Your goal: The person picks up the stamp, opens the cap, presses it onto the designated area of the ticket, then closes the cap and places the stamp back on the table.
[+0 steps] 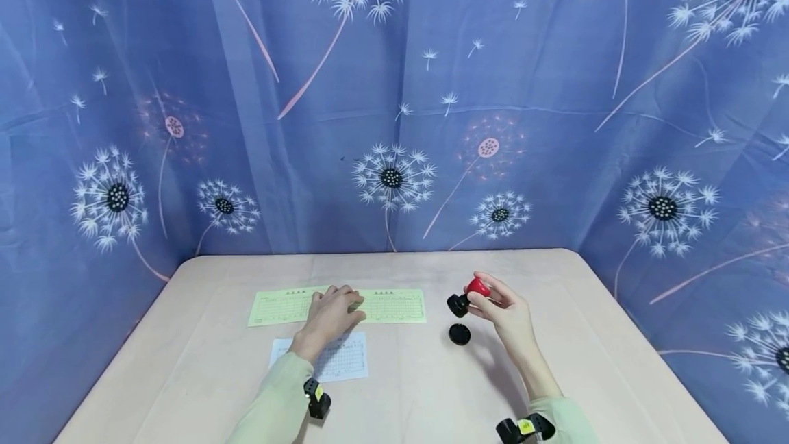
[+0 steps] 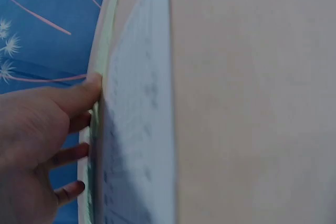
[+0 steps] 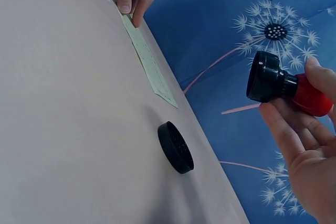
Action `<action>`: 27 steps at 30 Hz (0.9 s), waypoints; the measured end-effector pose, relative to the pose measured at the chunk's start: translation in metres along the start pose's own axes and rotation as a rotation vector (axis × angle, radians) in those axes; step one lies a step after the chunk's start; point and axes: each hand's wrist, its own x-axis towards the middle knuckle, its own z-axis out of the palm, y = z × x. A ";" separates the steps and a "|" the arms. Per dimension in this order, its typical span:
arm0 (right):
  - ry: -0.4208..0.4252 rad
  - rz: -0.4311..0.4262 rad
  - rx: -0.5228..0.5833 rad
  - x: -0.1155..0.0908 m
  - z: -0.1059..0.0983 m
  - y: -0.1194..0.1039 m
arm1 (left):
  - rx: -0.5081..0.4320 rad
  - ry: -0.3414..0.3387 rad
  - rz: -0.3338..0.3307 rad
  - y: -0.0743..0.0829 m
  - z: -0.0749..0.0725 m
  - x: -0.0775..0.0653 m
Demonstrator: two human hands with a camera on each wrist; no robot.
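Observation:
My right hand [image 1: 511, 317] holds a stamp [image 3: 265, 77] by its red knob [image 1: 478, 287], thumb and fingers around it. The stamp's round black head is tilted to the left, above the table. On the table just below it lies the round black cap [image 1: 459, 334]. My left hand [image 1: 333, 314] rests over the green printed forms [image 1: 394, 307], its fingers spread and touching the paper; it hides the part where the two forms meet. Under the left wrist lies a white printed sheet [image 1: 348, 358], partly covered by the forearm.
The pale table [image 1: 407, 403] has rounded far corners. A blue dandelion-print curtain [image 1: 431, 101] hangs behind it and along both sides. A small black camera is strapped on each wrist.

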 end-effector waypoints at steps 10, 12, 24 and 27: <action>-0.038 -0.019 0.018 0.011 0.011 0.005 | -0.043 -0.002 -0.037 0.001 -0.002 0.002; -0.039 -0.017 0.007 0.013 0.013 0.006 | -0.063 -0.002 -0.042 0.000 -0.001 0.001; -0.063 -0.009 -0.007 0.025 0.027 0.009 | -0.069 0.001 -0.064 0.002 0.003 0.003; -0.066 0.006 -0.012 0.026 0.031 0.012 | -0.083 -0.005 -0.072 0.002 0.002 0.002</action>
